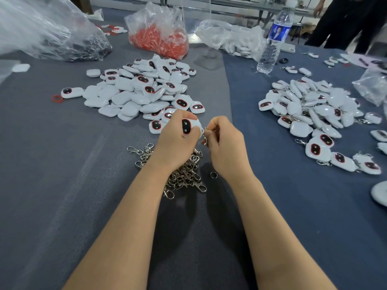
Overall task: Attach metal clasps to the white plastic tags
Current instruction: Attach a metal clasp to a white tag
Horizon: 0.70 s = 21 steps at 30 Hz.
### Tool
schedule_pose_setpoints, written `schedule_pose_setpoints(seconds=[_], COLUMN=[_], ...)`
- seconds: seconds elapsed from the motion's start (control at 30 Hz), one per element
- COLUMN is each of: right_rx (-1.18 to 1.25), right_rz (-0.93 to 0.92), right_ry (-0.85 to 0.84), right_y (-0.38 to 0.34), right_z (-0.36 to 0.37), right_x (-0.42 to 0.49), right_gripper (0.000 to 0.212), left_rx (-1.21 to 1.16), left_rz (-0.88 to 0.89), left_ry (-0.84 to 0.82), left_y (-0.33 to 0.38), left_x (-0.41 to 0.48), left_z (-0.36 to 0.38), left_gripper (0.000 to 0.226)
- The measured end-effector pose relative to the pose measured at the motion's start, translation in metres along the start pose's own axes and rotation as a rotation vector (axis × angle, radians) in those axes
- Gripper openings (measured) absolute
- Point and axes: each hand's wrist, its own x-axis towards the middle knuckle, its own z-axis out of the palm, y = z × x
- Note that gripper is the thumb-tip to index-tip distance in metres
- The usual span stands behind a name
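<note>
White tag [189,125] sits pinched in our left hand [176,139] above the clasp pile [180,170]; our right hand [225,143] fingers [211,124] grip a clasp [206,136] at its corner. We should hold the tag steady and ease the ring through without twisting.
</note>
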Motion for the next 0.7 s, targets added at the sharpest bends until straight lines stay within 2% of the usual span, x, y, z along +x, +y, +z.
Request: schedule_pose_setpoints(seconds=[0.13, 0.43, 0.57, 0.7], right_rx=[-0.03, -0.166, -0.048, 0.202], right_rz=[-0.017, -0.106, -0.089, 0.064], right_ry=[-0.001, -0.11, -0.055, 0.058], right_y=[-0.0001, -0.0011, -0.0027, -0.0071], right_z=[0.0003, -0.002, -0.0022, 0.0039], right_x=[0.0, 0.0006, -0.0006, 0.0001], right_gripper=[0.021, 0.013, 0.016, 0.022], left_rx=[0.013, 0.045, -0.022, -0.338], left_rz=[0.002, 0.02, 0.006, -0.126], left_ry=[0.002, 0.015, 0.025, 0.049], left_y=[-0.0015, -0.0026, -0.0005, 0.0039], left_x=[0.0002, -0.0004, -0.0002, -0.0004], left_z=[-0.0013, -0.0041, -0.003, 0.0029], left_gripper=[0.017, 0.018, 0.018, 0.018])
